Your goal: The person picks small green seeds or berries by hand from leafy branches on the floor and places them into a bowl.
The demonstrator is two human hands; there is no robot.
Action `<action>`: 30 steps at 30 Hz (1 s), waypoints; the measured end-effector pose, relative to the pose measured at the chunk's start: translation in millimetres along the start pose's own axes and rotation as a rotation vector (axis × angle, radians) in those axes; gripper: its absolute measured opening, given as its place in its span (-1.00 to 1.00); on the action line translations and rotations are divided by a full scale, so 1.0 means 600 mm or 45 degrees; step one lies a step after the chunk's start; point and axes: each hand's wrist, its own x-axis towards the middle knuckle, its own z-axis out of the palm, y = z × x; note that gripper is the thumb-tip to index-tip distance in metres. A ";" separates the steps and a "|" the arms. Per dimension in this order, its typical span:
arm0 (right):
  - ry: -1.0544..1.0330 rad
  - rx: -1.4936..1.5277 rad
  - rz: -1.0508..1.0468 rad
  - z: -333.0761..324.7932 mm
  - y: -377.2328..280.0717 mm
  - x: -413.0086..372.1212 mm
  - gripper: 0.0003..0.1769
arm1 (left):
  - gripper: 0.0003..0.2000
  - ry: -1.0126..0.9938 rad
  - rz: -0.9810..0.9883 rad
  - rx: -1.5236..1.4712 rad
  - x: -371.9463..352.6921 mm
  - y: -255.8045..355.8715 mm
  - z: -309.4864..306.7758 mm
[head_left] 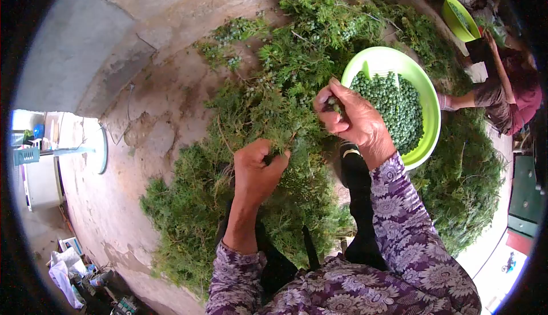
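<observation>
My left hand (256, 169) is closed, thumb against the curled fingers, on a leafy evergreen sprig (279, 132) that rises from its grip. Just to the right, my right hand (359, 118) is curled palm up around a few small green berries (334, 105). It overlaps the left rim of a lime-green basin (432, 115). Inside the basin lies a thick layer of round bluish-green berries (394, 106). Under and around both hands spreads a heap of cut evergreen branches (302, 47), some bearing berries.
At the right, another person (505, 92) sits near a second green basin (461, 18). More branches (462, 189) lie right of my legs. A concrete wall (74, 41) stands at the upper left, and a fan (100, 149) and assorted clutter (80, 272) line the left side.
</observation>
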 end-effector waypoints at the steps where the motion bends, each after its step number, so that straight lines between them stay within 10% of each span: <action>1: -0.077 0.044 0.049 0.006 0.003 -0.004 -0.70 | -0.94 0.015 -0.019 0.113 0.000 0.003 -0.001; 9: -0.004 -1.308 -0.353 0.028 0.049 0.005 -0.73 | -0.92 0.098 0.031 0.154 0.002 -0.013 0.011; 20: -0.041 -1.321 -0.517 0.029 0.055 0.005 -0.80 | -0.97 -0.024 -0.366 -0.463 0.002 0.007 0.007; 25: 0.443 -0.872 -0.338 0.004 -0.013 0.001 -0.82 | -0.89 -0.058 -0.324 -0.448 -0.003 0.024 -0.003; 30: 1.130 -2.395 -1.040 -0.110 -0.065 -0.012 -0.66 | -0.88 0.035 -0.348 -0.446 0.001 0.024 -0.007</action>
